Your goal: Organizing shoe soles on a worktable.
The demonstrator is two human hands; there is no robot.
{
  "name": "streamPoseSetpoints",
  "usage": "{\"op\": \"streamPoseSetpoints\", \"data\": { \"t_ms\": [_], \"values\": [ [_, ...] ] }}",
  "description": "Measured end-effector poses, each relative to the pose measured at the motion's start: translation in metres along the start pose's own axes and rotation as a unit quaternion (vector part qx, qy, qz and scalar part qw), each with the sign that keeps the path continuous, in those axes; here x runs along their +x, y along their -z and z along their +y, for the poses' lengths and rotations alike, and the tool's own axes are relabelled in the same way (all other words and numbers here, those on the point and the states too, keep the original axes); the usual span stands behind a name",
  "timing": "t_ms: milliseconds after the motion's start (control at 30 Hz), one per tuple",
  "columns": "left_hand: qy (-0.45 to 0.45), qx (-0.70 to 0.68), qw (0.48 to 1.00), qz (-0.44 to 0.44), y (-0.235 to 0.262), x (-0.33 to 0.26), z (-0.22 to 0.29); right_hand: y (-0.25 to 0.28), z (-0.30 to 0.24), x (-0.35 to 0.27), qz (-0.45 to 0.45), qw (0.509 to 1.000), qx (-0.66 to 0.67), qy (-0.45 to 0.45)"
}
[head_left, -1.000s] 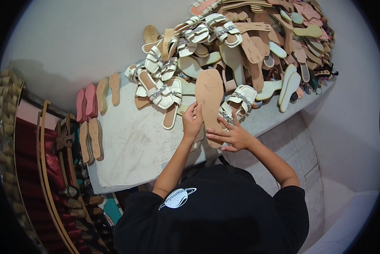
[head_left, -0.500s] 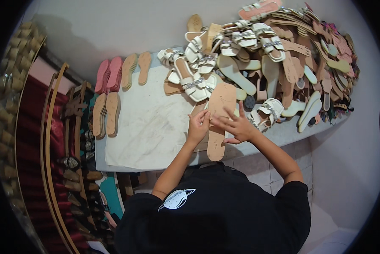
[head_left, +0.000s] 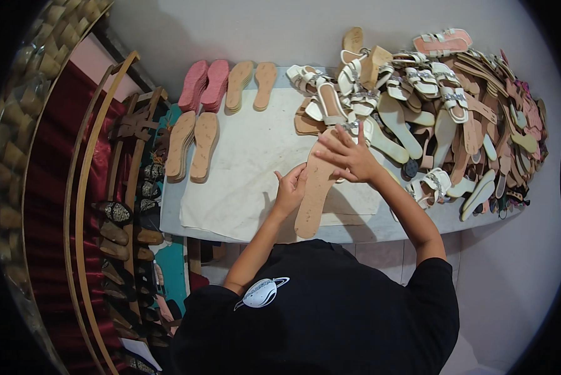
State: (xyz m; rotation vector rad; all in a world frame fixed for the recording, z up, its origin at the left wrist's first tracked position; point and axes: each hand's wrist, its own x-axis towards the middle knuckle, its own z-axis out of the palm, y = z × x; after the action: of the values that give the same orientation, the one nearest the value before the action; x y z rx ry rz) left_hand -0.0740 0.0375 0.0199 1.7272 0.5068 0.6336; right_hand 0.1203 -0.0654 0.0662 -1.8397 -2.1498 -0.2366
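A long tan insole point(head_left: 316, 190) is held up over the near part of the table, toe end away from me. Thumb and fingers of my left hand point(head_left: 290, 189) pinch its left edge at mid-length. My right hand point(head_left: 349, 157) lies over the upper right part of the insole with its fingers spread, and it covers some of the toe end. Just beyond the insole lie white strappy sandals point(head_left: 331, 105) with shiny trim.
Stacked tan insoles point(head_left: 203, 147) and pink insoles point(head_left: 216, 84) stand at the table's left. A large heap of sandals, soles and insoles point(head_left: 446, 128) fills the right side. White cloth point(head_left: 243, 156) covers the middle. Left of the table is a wooden shoe rack point(head_left: 83, 187).
My view has swung left, so the table sits further right. The insole has tilted, its toe end leaning right. My right hand has moved up toward the toe end.
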Motion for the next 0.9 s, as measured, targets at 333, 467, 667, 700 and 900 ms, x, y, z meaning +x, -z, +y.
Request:
{"op": "streamPoseSetpoints", "data": {
  "t_ms": [333, 467, 667, 700, 900],
  "values": [
    [0.015, -0.035, 0.993, 0.115, 0.081, 0.027, -0.051, -0.064, -0.054, 0.074, 0.171, 0.928, 0.104, -0.313],
    [0.006, -0.038, 0.988, 0.149, 0.116, 0.052, -0.057, -0.089, -0.118, 0.086, 0.144, 0.947, 0.132, -0.256],
    [0.01, 0.003, 0.987, 0.161, 0.154, 0.086, -0.067, -0.106, -0.153, 0.113, 0.112, 0.947, 0.158, -0.257],
    [0.001, 0.001, 0.989, 0.149, 0.16, 0.091, -0.071, -0.109, -0.152, 0.119, 0.112, 0.947, 0.158, -0.256],
    [0.001, -0.08, 0.986, 0.148, 0.167, 0.122, -0.08, -0.125, -0.134, 0.149, 0.101, 0.956, 0.123, -0.248]
  ]
}}
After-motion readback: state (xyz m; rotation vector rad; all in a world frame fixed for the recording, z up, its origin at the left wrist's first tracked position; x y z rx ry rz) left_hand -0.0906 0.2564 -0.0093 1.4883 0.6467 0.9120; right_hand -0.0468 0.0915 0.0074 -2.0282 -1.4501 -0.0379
